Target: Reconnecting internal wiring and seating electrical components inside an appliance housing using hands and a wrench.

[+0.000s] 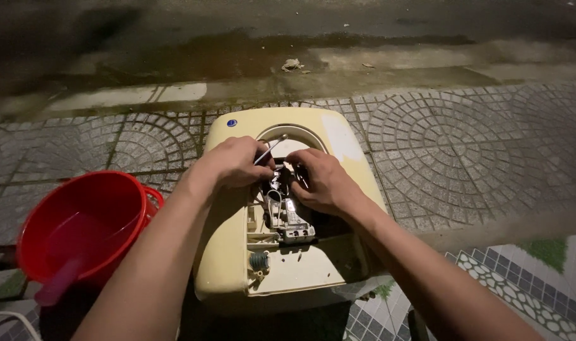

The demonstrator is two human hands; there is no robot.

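A cream-yellow plastic appliance housing (228, 252) lies on the pavement with its inner parts exposed. My left hand (234, 163) is closed around a thin metal rod-like tool (272, 148) that angles up toward the housing's round opening. My right hand (323, 180) presses on the dark recess beside it, fingers curled over small parts there. Below both hands sits a grey metal mechanism (288, 218) and a small dark coil part (259, 260) on the inner panel.
A red plastic bucket (120, 196) holding a pink scoop (64, 278) stands left of the housing. Patterned paving stones (465, 145) surround it, with a wet road (237, 44) beyond. Tiled flooring (528, 278) lies at lower right, and a white cable (10, 316) at lower left.
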